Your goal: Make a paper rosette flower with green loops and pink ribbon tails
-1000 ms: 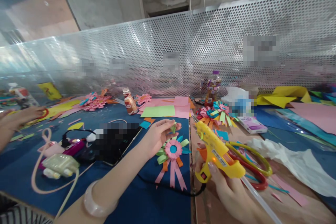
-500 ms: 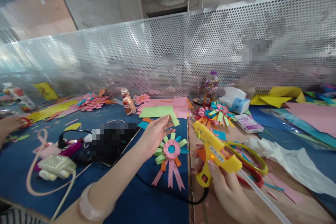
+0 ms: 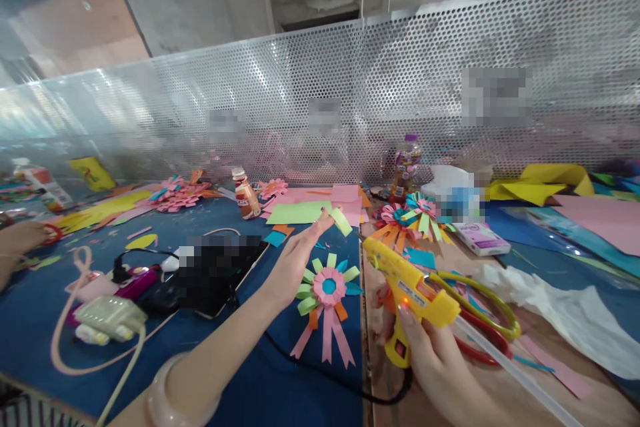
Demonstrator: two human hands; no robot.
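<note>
My left hand (image 3: 295, 260) reaches forward over the blue table, its fingertips pinching a short light-green paper strip (image 3: 342, 221). My right hand (image 3: 437, 360) grips a yellow hot glue gun (image 3: 400, 270) with its orange light lit; the nozzle points up and left, just below the strip's right end. A clear glue stick (image 3: 510, 367) sticks out of the gun's back. Between my hands lies a paper flower rosette (image 3: 329, 287) with a pink and blue centre, green, blue and orange loops and pink tails. Whether the nozzle touches the strip I cannot tell.
Scissors with yellow and red handles (image 3: 507, 313) lie right of the gun beside crumpled tissue (image 3: 565, 320). A tablet (image 3: 220, 280) and power strip (image 3: 135, 283) sit left. Finished rosettes (image 3: 420, 213), coloured paper (image 3: 300, 212) and bottles (image 3: 245, 193) stand farther back. Another person's hand (image 3: 25, 240) is far left.
My left hand has shifted slightly right and up with the green strip, which now tilts differently. The glue gun's nozzle is closer to the strip. The rosette stays in place.
</note>
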